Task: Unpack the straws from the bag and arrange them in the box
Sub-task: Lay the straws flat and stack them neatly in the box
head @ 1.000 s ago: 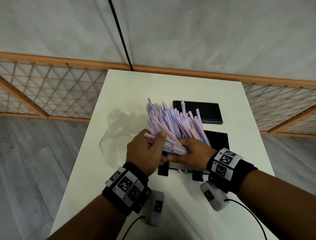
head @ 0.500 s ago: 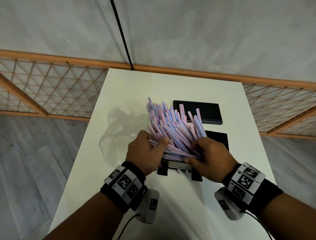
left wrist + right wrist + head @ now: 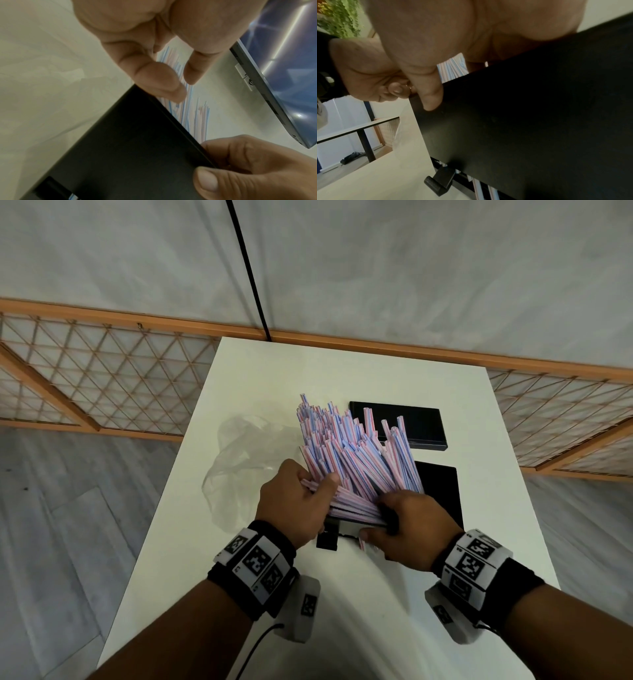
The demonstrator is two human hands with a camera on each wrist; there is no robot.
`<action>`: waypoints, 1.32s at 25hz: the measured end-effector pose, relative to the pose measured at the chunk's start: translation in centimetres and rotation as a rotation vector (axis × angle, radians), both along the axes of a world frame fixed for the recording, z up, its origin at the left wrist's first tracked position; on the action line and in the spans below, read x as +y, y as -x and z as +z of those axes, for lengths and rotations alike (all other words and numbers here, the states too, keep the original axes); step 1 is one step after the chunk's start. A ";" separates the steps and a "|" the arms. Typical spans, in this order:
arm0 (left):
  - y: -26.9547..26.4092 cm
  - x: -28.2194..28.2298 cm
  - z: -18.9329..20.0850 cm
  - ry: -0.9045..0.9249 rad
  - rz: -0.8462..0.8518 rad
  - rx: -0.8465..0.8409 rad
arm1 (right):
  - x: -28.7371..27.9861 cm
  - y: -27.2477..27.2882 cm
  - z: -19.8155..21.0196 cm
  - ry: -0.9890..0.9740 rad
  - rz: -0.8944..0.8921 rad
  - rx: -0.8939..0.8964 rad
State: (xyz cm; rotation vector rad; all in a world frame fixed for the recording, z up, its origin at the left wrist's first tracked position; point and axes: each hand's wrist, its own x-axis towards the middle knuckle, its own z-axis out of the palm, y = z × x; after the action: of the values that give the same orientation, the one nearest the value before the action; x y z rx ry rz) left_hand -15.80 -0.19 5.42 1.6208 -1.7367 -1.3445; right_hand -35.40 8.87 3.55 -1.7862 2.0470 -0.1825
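Head view: unpacking done, empty clear bag (image 3: 239, 460) slack near table's (image 3: 376, 611) left edge, striped straws (image 3: 349, 453) fanned over black box (image 3: 442, 491), left hand (image 3: 294, 505) gripping bundle, right hand (image 3: 407, 529) curled on box's near wall, arranging pending.

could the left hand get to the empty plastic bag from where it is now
Probably yes: the plastic bag lies just beside the left hand with bare table between, but that hand grips the straws.

Left hand (image 3: 297, 505) and right hand (image 3: 409, 531) grip near end of fanned pink-blue straws (image 3: 356, 453) over black box (image 3: 442, 491) on white desk (image 3: 479, 412). Clear bag (image 3: 239, 460) lies left; black lid (image 3: 414, 422) beyond.
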 end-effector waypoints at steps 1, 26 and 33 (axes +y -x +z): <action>0.0 0.0 -0.1 0.000 -0.002 -0.003 | -0.1 0.1 0.0 -0.007 0.028 0.008; 0.9 0.0 -3.0 0.231 -0.184 0.008 | -4.6 -1.7 -0.2 -0.395 0.125 -0.236; 0.8 -0.4 -4.3 0.248 -0.207 0.051 | -4.6 -2.6 0.9 -0.279 0.111 -0.321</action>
State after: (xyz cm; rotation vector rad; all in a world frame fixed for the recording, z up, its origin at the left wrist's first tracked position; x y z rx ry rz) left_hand -16.59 -0.56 1.17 1.2919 -1.9947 -1.1903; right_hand -32.81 4.30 4.50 -1.5789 1.6558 -0.1330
